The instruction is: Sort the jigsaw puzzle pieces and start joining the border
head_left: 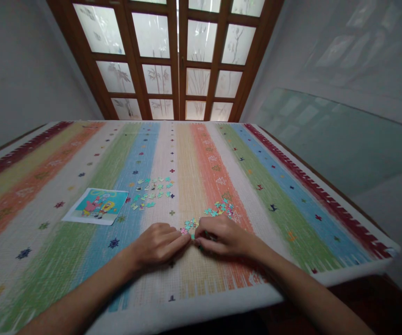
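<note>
My left hand (162, 242) and my right hand (223, 235) meet fingertip to fingertip near the front of the table. Each has its thumb and fingers pinched together on jigsaw puzzle pieces, mostly covered by the fingers; a bit of teal shows between the tips. Just beyond them lies a small cluster of pink and teal jigsaw pieces (189, 225). More colourful loose pieces (221, 207) are heaped past my right hand. Farther left, several teal and pale pieces (154, 190) lie spread out in loose rows.
A printed cartoon picture sheet (98, 206) lies flat to the left of the spread pieces. Beneath everything is a striped tablecloth (280, 242), its front edge close to my forearms. Wooden doors with glass panes (178, 60) stand behind the table, and walls flank it.
</note>
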A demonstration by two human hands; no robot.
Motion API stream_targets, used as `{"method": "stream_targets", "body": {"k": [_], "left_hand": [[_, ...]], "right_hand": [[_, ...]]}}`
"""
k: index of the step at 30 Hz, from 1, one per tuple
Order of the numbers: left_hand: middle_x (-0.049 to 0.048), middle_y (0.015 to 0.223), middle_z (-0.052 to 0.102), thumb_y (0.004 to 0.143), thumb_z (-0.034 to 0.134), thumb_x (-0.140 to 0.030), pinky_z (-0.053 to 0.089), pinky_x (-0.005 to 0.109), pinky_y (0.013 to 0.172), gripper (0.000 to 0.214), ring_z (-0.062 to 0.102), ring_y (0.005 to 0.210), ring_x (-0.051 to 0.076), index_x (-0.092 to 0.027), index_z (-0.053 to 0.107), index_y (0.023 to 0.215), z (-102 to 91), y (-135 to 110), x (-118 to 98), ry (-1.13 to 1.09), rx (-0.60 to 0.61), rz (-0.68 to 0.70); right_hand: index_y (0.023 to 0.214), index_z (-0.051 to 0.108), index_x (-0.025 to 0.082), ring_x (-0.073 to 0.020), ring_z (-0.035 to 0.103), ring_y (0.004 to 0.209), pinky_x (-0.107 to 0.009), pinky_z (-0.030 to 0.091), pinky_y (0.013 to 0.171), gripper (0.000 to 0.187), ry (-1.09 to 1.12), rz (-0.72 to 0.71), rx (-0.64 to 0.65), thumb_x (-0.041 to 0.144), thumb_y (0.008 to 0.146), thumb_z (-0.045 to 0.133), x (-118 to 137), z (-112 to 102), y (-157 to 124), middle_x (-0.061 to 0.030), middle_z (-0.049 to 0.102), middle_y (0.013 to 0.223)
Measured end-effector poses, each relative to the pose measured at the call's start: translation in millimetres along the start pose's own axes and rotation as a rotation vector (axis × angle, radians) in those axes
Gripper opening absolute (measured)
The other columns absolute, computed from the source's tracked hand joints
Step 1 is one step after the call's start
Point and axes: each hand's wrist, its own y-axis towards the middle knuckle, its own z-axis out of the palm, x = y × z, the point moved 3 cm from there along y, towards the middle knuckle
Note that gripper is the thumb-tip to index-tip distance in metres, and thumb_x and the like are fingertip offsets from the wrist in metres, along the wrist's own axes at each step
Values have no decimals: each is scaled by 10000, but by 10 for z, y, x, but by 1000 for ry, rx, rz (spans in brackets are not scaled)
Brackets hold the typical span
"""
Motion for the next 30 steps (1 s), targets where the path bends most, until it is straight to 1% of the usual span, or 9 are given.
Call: {"method": "stream_targets", "body": {"k": [3, 6, 10, 12, 16, 19, 22, 26, 30], "left_hand": [[-44, 581, 554, 1050, 419, -111, 336, 319, 464, 168, 475, 471, 133, -132, 584, 1069, -19, -91, 121, 106, 34, -59], [-3, 615, 613, 1024, 424, -109, 361, 311, 491, 205, 535, 508, 148, -156, 615, 966, -51, -223, 325, 234, 121, -192], [28, 580, 616, 982, 393, -124, 314, 310, 478, 305, 516, 478, 163, -194, 579, 750, -42, -392, 554, 312, 339, -442], [33, 562, 608, 958, 388, -135, 287, 305, 477, 310, 507, 471, 167, -201, 564, 711, -22, -430, 584, 305, 403, -513], [70, 595, 638, 942, 382, -125, 285, 310, 498, 301, 546, 502, 197, -186, 605, 750, 28, -436, 556, 295, 490, -584], [88, 622, 656, 946, 379, -121, 298, 316, 512, 302, 561, 517, 214, -177, 627, 783, 53, -436, 545, 277, 514, -616], [71, 596, 647, 948, 377, -124, 265, 310, 500, 307, 532, 480, 194, -185, 618, 768, 69, -441, 549, 289, 506, -617], [62, 581, 649, 1021, 362, -229, 236, 311, 494, 368, 484, 442, 178, -194, 598, 742, 82, -442, 547, 311, 479, -618], [49, 564, 633, 1042, 356, -284, 219, 307, 501, 390, 466, 435, 167, -198, 586, 738, 72, -434, 540, 308, 470, -637]], "right_hand": [[989, 647, 193, -161, 578, 715, -303, 428, 663, 113, -27, 84, -29, 251, 989, 551, -17, -41, -4, -37, 668, 811], [985, 643, 189, -165, 573, 729, -311, 424, 675, 132, -64, 98, -42, 241, 999, 523, -20, -107, -6, -43, 656, 821], [950, 642, 195, -163, 546, 715, -311, 409, 670, 146, -105, 107, -18, 215, 985, 502, -52, -167, -13, -34, 633, 798], [959, 642, 199, -165, 541, 717, -309, 405, 667, 145, -121, 133, 3, 209, 980, 499, -74, -173, -20, -33, 627, 795], [957, 639, 203, -166, 547, 724, -308, 402, 671, 146, -128, 136, 1, 204, 986, 496, -83, -174, -33, -32, 620, 790], [951, 639, 209, -168, 559, 729, -309, 401, 676, 133, -132, 138, -5, 202, 980, 509, -84, -176, -39, -29, 618, 784], [950, 641, 209, -167, 556, 723, -312, 402, 679, 132, -132, 136, -7, 185, 968, 512, -92, -180, -38, -28, 618, 782], [948, 645, 196, -157, 541, 703, -310, 403, 675, 140, -120, 113, -24, 171, 960, 508, -106, -220, -37, -27, 620, 790], [919, 644, 201, -158, 545, 688, -308, 403, 657, 114, -159, 221, -26, 214, 963, 539, -179, -345, -64, -27, 632, 789]]}}
